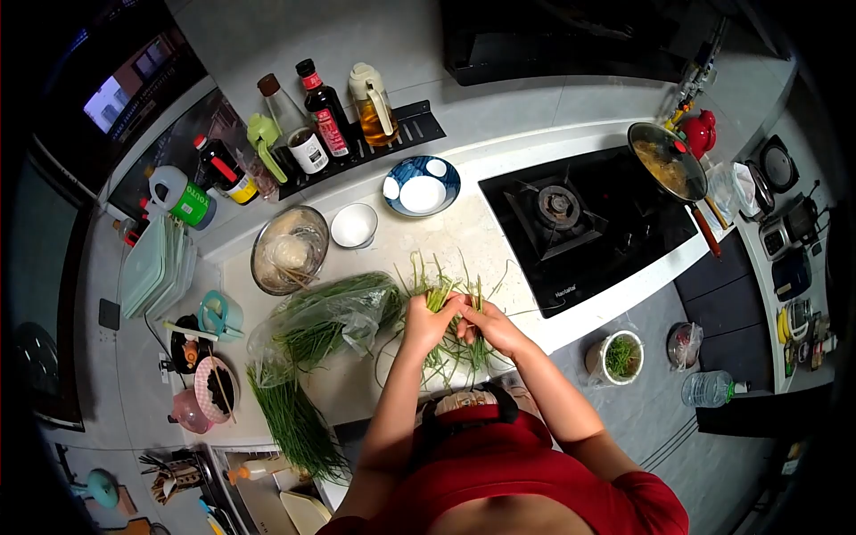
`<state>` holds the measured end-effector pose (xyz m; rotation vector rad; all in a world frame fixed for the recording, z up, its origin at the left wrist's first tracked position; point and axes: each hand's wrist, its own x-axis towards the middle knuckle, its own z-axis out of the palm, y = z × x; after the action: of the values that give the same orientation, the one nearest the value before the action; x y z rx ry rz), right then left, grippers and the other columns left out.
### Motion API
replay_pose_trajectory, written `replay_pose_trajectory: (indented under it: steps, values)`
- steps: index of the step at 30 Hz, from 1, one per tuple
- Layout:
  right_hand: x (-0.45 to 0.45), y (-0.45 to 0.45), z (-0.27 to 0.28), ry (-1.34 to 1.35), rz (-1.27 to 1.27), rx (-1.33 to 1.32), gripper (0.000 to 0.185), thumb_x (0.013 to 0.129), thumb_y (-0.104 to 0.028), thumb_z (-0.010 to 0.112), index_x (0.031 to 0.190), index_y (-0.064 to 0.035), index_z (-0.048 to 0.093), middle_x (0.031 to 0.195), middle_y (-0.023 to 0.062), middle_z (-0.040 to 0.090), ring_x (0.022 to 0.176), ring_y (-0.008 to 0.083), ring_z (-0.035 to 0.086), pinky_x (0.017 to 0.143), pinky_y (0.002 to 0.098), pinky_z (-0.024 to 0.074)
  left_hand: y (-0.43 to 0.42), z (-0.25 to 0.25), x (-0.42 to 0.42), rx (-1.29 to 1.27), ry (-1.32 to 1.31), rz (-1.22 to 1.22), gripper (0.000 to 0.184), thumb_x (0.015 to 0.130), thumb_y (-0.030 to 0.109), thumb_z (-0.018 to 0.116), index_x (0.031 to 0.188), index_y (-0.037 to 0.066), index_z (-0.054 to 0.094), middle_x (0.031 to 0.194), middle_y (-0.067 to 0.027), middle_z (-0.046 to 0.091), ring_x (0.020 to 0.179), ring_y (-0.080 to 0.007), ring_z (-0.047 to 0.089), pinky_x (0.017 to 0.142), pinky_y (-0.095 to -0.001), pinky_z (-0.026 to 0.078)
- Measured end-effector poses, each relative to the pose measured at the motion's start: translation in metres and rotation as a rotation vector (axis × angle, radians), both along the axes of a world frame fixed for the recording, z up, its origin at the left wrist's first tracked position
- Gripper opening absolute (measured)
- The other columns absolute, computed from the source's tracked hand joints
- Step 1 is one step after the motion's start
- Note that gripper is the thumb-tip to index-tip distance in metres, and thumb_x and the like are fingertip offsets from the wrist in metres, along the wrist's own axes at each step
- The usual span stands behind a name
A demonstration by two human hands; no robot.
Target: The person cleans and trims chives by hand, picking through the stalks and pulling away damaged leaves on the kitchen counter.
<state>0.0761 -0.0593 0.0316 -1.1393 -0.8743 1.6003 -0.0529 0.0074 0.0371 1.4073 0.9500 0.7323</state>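
Both hands meet over the counter at the middle of the view. My left hand (pixel 430 323) has its fingers wrapped round a small bunch of green stalks (pixel 440 296). My right hand (pixel 490 326) touches it at the fingertips, its fingers bent together among thin stalks; what they pinch is too small to tell. Loose stalks lie under and around both hands. To the left, a clear plastic bag (pixel 358 312) holds more long green stalks, and a thick bunch (pixel 294 428) hangs from it over the counter's front edge.
Behind are a metal bowl (pixel 290 251), a white bowl (pixel 354 226) and a blue-patterned bowl (pixel 422 186). Bottles stand on a black rack (pixel 419 127). At right are a gas hob (pixel 588 259) and a lidded pan (pixel 667 162). A bin (pixel 621 358) stands on the floor.
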Motion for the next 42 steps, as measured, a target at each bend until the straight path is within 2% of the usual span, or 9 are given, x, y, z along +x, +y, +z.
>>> replay_pose_trajectory:
  steps: [6, 10, 15, 21, 24, 30, 36, 39, 42]
  values:
    - [0.003, 0.0, -0.015, 0.013, 0.108, -0.037, 0.032, 0.092, -0.019, 0.038, 0.12, -0.005, 0.043, 0.062, -0.0003, 0.043, 0.05, 0.0075, 0.037, 0.048, 0.0204, 0.033, 0.0, -0.004, 0.0, 0.028, -0.015, -0.151, 0.011, 0.076, 0.005, 0.064, 0.082, -0.004, 0.063, 0.073, -0.0043, 0.062, 0.066, -0.0091, 0.056, 0.059, -0.0239, 0.045]
    - [-0.001, 0.001, -0.012, 0.138, -0.028, 0.017, 0.025, 0.092, -0.019, 0.041, 0.109, -0.0019, 0.05, 0.071, 0.0034, 0.054, 0.058, 0.0086, 0.046, 0.055, 0.0203, 0.0389, 0.003, -0.001, -0.003, -0.174, -0.124, 0.046, 0.012, 0.079, 0.008, 0.062, 0.082, -0.004, 0.061, 0.066, -0.0026, 0.058, 0.059, -0.0083, 0.052, 0.054, -0.0243, 0.043]
    - [0.006, 0.0, -0.018, 0.137, -0.049, -0.011, 0.026, 0.092, -0.018, 0.04, 0.097, 0.0023, 0.056, 0.076, 0.0053, 0.058, 0.061, 0.0103, 0.049, 0.058, 0.0235, 0.0421, 0.008, -0.007, -0.008, -0.076, -0.07, 0.162, 0.019, 0.079, 0.021, 0.063, 0.08, 0.002, 0.061, 0.054, 0.0051, 0.047, 0.042, -0.0024, 0.033, 0.038, -0.0204, 0.023]
    - [0.001, 0.002, -0.005, 0.253, -0.11, -0.108, 0.024, 0.091, -0.017, 0.041, 0.094, 0.0011, 0.057, 0.08, 0.0073, 0.06, 0.062, 0.0102, 0.05, 0.058, 0.0231, 0.0435, 0.007, -0.006, -0.008, -0.09, -0.13, 0.134, 0.021, 0.081, 0.023, 0.062, 0.081, 0.002, 0.061, 0.054, 0.0055, 0.045, 0.042, -0.003, 0.033, 0.038, -0.0208, 0.023]
    - [0.003, 0.003, -0.014, 0.225, -0.112, -0.044, 0.02, 0.09, -0.015, 0.045, 0.092, 0.0007, 0.057, 0.078, 0.0062, 0.06, 0.063, 0.01, 0.052, 0.058, 0.0225, 0.0442, 0.006, 0.001, -0.009, -0.126, -0.088, 0.13, 0.019, 0.08, 0.02, 0.063, 0.08, 0.001, 0.061, 0.058, 0.0034, 0.05, 0.048, -0.004, 0.041, 0.043, -0.0205, 0.031]
    - [0.0, 0.007, -0.018, 0.103, -0.216, 0.012, 0.016, 0.088, -0.013, 0.048, 0.089, 0.0001, 0.057, 0.078, 0.0053, 0.061, 0.066, 0.0098, 0.055, 0.057, 0.0223, 0.0448, 0.006, -0.013, -0.008, -0.09, -0.079, 0.098, 0.014, 0.078, 0.011, 0.064, 0.082, -0.002, 0.062, 0.075, -0.0031, 0.061, 0.068, -0.0075, 0.054, 0.063, -0.0226, 0.043]
    - [-0.005, 0.01, -0.022, 0.03, -0.317, -0.012, 0.015, 0.088, -0.013, 0.05, 0.087, 0.0004, 0.057, 0.078, 0.0042, 0.061, 0.066, 0.0093, 0.055, 0.06, 0.0217, 0.0453, 0.009, -0.017, -0.009, 0.065, 0.022, 0.085, 0.014, 0.079, 0.011, 0.062, 0.082, -0.003, 0.062, 0.073, -0.0031, 0.061, 0.066, -0.0074, 0.054, 0.06, -0.0226, 0.043]
    - [-0.003, 0.011, -0.031, -0.231, -0.32, 0.089, 0.016, 0.088, -0.014, 0.051, 0.087, 0.0006, 0.057, 0.078, 0.0039, 0.061, 0.066, 0.008, 0.054, 0.061, 0.0205, 0.0443, 0.013, -0.022, -0.011, 0.169, 0.156, 0.111, 0.022, 0.078, 0.019, 0.062, 0.084, -0.003, 0.061, 0.07, -0.0099, 0.062, 0.063, -0.0142, 0.057, 0.058, -0.0281, 0.045]
    - [-0.003, 0.011, -0.031, -0.214, -0.342, 0.102, 0.016, 0.088, -0.015, 0.05, 0.085, 0.0002, 0.056, 0.074, 0.0021, 0.059, 0.064, 0.0068, 0.052, 0.06, 0.0196, 0.0429, 0.017, -0.023, -0.012, 0.212, 0.114, 0.218, 0.024, 0.078, 0.021, 0.061, 0.082, -0.002, 0.06, 0.069, -0.011, 0.062, 0.062, -0.0185, 0.058, 0.058, -0.0304, 0.045]
